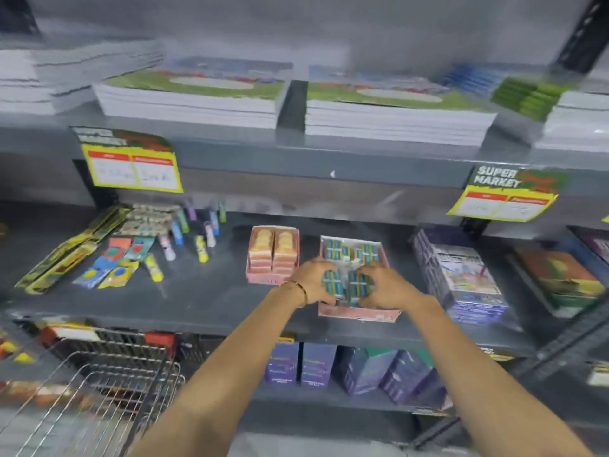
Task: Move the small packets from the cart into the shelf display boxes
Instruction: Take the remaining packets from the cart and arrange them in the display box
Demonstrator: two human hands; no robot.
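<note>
Packets [333,280] in blue and teal wrappers sit bunched between both hands, low over the front half of the pink display box [359,314] on the middle shelf [197,291]. My left hand [314,280] cups the bundle from one side with its fingers curled round the stack; my right hand [382,285] presses in from the other side, so both grips are closed on the same clump. I judge that the two-sided squeeze keeps the slippery wrappers squared up, so that they go in as a block and do not scatter. More of the same packets [352,252] already fill the back of this box, which suggests that the front gap is where this handful belongs. A second pink box [273,255], holding orange and peach items, stands just beside it on the left and looks full. The wire cart [108,384] is down at lower left, well apart from the hands; blur hides whether any packets remain in it. Purple cartons [461,275] stand near the box on the right, so I would lower the bundle straight down and not sweep sideways. The risk, as I judge it, is a wrapper catching on the front lip and tipping out onto the shelf
</note>
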